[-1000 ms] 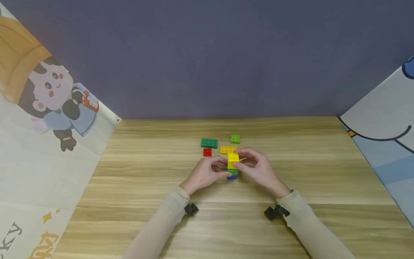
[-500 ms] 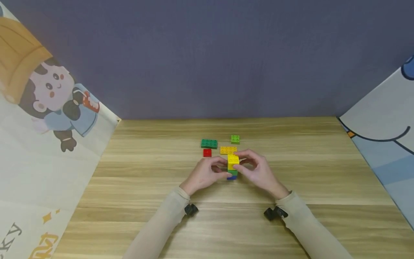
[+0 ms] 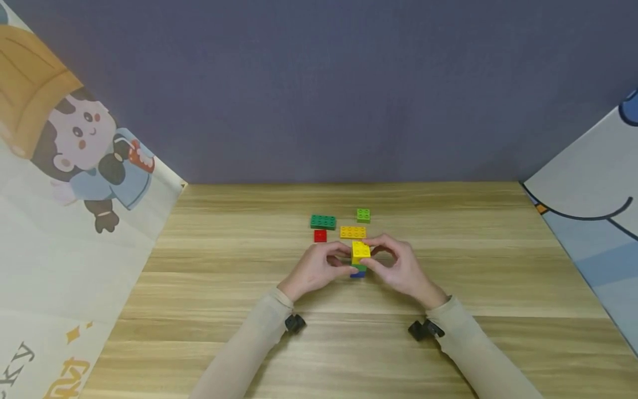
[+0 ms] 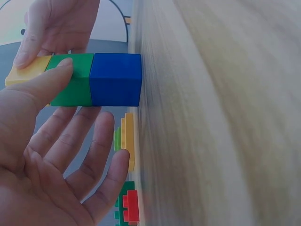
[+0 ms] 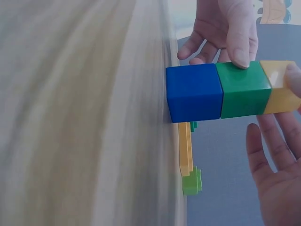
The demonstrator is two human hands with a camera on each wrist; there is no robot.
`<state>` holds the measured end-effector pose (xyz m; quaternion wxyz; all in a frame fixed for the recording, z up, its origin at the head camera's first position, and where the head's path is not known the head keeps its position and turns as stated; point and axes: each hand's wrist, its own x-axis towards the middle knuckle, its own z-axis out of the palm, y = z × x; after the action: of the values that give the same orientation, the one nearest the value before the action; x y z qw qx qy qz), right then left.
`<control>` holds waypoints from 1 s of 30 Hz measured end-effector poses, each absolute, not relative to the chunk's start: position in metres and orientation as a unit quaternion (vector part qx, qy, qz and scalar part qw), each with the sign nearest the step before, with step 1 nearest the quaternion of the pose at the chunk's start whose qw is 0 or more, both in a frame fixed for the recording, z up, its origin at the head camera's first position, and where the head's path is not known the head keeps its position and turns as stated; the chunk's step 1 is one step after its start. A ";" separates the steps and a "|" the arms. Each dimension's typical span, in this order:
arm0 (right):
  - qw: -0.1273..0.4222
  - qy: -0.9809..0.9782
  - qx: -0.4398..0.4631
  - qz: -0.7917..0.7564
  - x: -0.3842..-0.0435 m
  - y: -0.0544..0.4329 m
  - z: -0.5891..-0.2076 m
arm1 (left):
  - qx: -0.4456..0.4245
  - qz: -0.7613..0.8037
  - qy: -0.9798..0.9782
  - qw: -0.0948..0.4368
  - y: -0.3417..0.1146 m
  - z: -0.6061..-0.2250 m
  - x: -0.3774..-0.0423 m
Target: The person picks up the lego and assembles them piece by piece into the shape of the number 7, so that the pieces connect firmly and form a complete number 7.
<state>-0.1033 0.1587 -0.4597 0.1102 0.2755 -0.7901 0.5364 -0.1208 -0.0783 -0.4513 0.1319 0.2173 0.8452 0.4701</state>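
A small tower of building blocks stands on the table between the hands: a blue block (image 5: 194, 93) at the bottom, a green block (image 5: 243, 89) in the middle, a yellow block (image 3: 361, 252) on top. The left hand (image 3: 316, 270) pinches the green block, its thumb on the near face, as the left wrist view shows. With thumb and fingers the right hand (image 3: 402, 270) grips the yellow block. In the left wrist view the yellow block (image 4: 28, 70) sits slightly askew against the green one; whether it is fully pressed on, I cannot tell.
Behind the tower lie a flat yellow-orange brick (image 3: 353, 232), a red brick (image 3: 320, 236), a dark green brick (image 3: 323, 222) and a light green brick (image 3: 363, 215). A dark wall (image 3: 349, 100) rises at the wooden table's (image 3: 239, 210) back edge.
The right hand and the yellow block have shifted slightly down and towards me in the head view. The left hand keeps its place at the green block. The loose bricks stay put.
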 end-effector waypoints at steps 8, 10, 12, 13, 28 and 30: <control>0.114 -0.811 0.276 0.502 -0.103 0.161 -0.456 | 0.215 0.471 0.846 0.130 -0.079 -0.452 -0.120; 0.108 -0.816 0.273 0.497 -0.103 0.161 -0.453 | 0.215 0.470 0.846 0.130 -0.079 -0.453 -0.120; 0.103 -0.822 0.271 0.491 -0.102 0.161 -0.450 | 0.216 0.469 0.847 0.130 -0.079 -0.453 -0.120; 0.102 -0.824 0.270 0.487 -0.102 0.161 -0.449 | 0.216 0.469 0.846 0.129 -0.078 -0.453 -0.120; 0.091 -0.839 0.268 0.466 -0.101 0.163 -0.452 | 0.220 0.471 0.844 0.131 -0.077 -0.454 -0.121; 0.086 -0.839 0.264 0.468 -0.102 0.164 -0.451 | 0.219 0.471 0.845 0.130 -0.076 -0.453 -0.121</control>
<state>-0.1022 0.1636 -0.4515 0.0861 0.2636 -0.8391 0.4679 -0.1211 -0.0764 -0.4534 0.1298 0.2192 0.8445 0.4711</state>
